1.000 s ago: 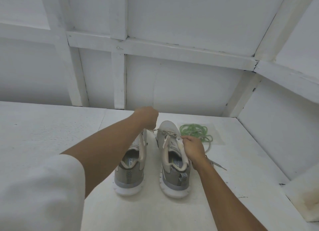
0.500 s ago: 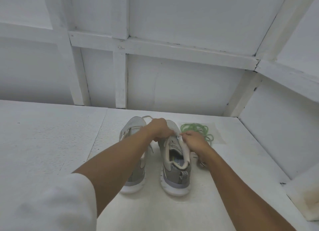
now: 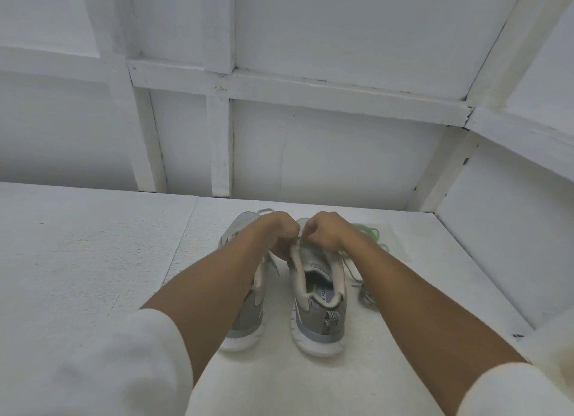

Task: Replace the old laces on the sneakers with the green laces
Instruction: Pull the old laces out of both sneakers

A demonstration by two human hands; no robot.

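Note:
Two grey sneakers stand side by side on the white table, heels towards me. Both my hands are over the lacing of the right sneaker [image 3: 320, 294]. My left hand [image 3: 279, 232] and my right hand [image 3: 326, 231] have curled fingers that pinch the old beige lace [image 3: 298, 240] between them, just above the tongue. My left forearm covers much of the left sneaker [image 3: 245, 319]. The green laces [image 3: 371, 232] lie in a loose heap behind my right wrist. A loose lace end [image 3: 362, 286] trails on the table beside the right sneaker.
The white table [image 3: 93, 260] is closed off by a white panelled wall [image 3: 310, 154] at the back and another at the right. A seam in the tabletop runs just left of the sneakers.
My left hand came down from above the left sneaker to the right sneaker's lacing. My right hand moved forward from the tongue to meet it, and both now pinch the lace.

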